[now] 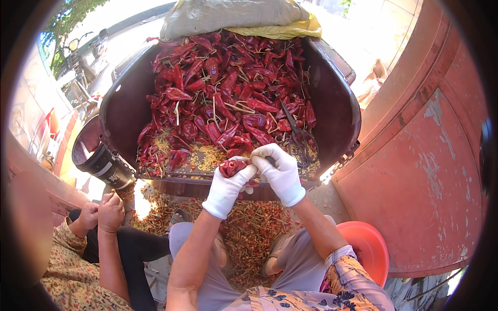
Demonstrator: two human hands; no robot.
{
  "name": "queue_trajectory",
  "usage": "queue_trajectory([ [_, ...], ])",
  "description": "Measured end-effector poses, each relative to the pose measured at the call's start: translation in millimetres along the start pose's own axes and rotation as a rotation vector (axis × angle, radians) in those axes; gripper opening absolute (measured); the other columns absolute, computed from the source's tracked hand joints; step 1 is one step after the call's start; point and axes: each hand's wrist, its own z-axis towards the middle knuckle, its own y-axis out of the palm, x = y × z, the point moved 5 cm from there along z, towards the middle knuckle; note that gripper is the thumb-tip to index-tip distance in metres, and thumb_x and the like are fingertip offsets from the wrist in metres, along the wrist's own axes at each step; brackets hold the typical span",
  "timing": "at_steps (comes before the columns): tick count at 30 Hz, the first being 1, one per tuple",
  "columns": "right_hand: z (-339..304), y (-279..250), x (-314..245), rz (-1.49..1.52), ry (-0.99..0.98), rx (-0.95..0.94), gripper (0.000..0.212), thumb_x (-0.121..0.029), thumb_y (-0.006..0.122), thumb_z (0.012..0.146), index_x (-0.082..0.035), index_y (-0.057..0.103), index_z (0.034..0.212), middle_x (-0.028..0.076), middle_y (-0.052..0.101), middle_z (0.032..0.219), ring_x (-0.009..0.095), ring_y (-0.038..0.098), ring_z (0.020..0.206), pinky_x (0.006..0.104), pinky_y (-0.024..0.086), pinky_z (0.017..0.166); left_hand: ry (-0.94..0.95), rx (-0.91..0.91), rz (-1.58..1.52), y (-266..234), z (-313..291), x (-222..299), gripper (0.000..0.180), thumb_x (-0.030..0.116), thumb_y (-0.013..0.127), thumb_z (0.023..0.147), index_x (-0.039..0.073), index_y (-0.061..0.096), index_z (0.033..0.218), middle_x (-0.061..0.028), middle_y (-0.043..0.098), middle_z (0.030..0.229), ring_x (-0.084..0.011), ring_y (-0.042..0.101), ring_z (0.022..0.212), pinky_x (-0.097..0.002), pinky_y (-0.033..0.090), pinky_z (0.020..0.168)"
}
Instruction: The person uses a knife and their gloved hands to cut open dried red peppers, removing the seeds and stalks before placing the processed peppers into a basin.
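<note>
Both my hands wear white gloves and meet over the near edge of a dark cart bed (340, 111). My left hand (224, 191) is closed around a wrinkled dried red chili pepper (232, 167), with a bit of red showing below its fingers. Close beside it, my right hand (281, 176) pinches its thumb and fingertips together by the pepper's end. What those fingertips hold is too small to tell. A heap of dried red chili peppers (223, 85) with stems fills the bed beyond my hands. Yellow seeds (205, 158) lie along its near side.
Black-handled scissors (296, 129) lie on the peppers at right. Grey and yellow sacking (238, 14) covers the far end. A black bucket (106, 166) stands left, near a co-worker's hands (106, 211). At right are an orange-red basin (365, 243) and a red metal door (410, 181). Stem scraps (254, 223) litter the floor.
</note>
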Motion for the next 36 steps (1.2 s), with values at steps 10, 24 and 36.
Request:
queue_trajectory([
  [10,-1,14,21,0.946,0.397,-0.218,0.010,-0.013,0.054,0.097,-0.005,0.057,0.101,0.000,0.059,0.081,0.001,0.039,0.048,0.0170,0.030,0.041,0.037,-0.093,-0.137,-3,-4,-2,0.023,0.019,0.070,0.086,0.007,0.059,0.102,-0.0015,0.062,0.079,-0.0105,0.059,0.061,-0.0236,0.046,0.052],
  [24,-2,10,20,1.087,0.407,-0.319,0.011,-0.016,0.053,0.098,-0.006,0.054,0.103,0.003,0.060,0.091,0.002,0.038,0.048,0.0159,0.029,0.040,-0.015,-0.209,-0.077,6,-10,5,0.030,0.011,0.075,0.078,0.010,0.053,0.098,0.0013,0.060,0.075,-0.0080,0.057,0.061,-0.0222,0.043,0.054],
  [36,1,-26,7,-0.318,0.063,-0.227,0.021,-0.025,0.066,0.088,-0.007,0.068,0.097,0.006,0.068,0.082,0.018,0.063,0.068,0.0309,0.050,0.065,0.338,0.255,-0.383,-54,2,17,0.010,0.015,0.067,0.088,0.007,0.062,0.088,-0.0025,0.063,0.078,-0.0106,0.056,0.063,-0.0237,0.048,0.053],
])
